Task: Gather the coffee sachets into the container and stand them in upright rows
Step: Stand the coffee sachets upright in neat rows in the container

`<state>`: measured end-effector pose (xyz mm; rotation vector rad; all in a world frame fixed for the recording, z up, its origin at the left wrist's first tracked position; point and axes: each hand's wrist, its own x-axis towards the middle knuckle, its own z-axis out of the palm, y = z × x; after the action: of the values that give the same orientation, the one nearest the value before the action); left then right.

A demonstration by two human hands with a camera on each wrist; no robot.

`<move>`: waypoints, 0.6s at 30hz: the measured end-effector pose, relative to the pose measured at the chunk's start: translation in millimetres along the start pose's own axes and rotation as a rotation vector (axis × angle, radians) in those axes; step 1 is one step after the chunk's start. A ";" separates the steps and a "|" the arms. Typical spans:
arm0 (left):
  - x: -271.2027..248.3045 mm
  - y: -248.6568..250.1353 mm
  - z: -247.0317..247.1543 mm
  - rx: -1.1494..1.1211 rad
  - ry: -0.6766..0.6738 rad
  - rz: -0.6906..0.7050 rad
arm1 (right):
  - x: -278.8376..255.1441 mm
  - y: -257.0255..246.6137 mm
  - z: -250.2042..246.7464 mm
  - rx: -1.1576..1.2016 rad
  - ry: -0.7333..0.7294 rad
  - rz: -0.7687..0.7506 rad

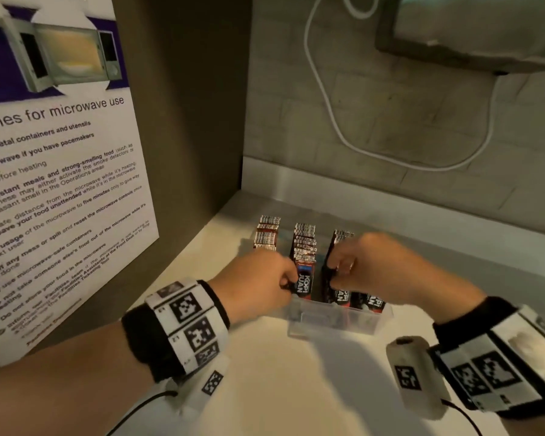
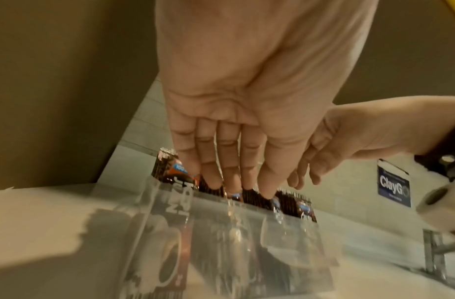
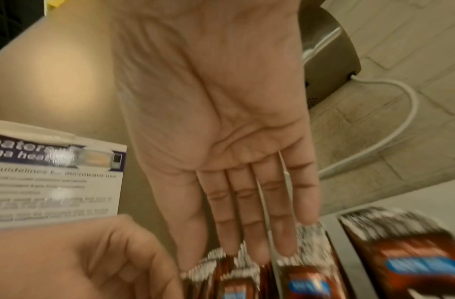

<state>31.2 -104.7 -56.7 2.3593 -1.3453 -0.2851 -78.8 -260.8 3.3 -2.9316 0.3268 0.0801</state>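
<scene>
At the centre of the head view, a clear container [image 1: 337,319] is seen on the pale table [image 1: 296,388], with coffee sachets [image 1: 304,247] stood upright in three rows inside it. The left hand [image 1: 258,284] is placed at the near end of the middle row and the right hand [image 1: 378,265] at the right row. Fingers [image 2: 231,161] of both are kept nearly straight, tips touching the sachet tops; whether a sachet is pinched cannot be told, because the wrist views are blurred. A microwave poster [image 1: 54,184] is fixed at the left of the frame.
</scene>
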 end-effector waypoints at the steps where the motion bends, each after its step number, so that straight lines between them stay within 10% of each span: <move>1: -0.2 2.7 2.7 0.052 -0.019 0.021 | -3.1 2.6 6.1 -0.060 -0.042 0.006; 18: 12.3 -4.0 8.4 0.261 -0.056 -0.025 | -1.8 2.2 68.0 -0.256 -0.071 -0.008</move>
<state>37.5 -115.5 -65.6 2.6001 -1.4566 -0.1946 -83.2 -249.4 -63.6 -3.1720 0.3157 0.2419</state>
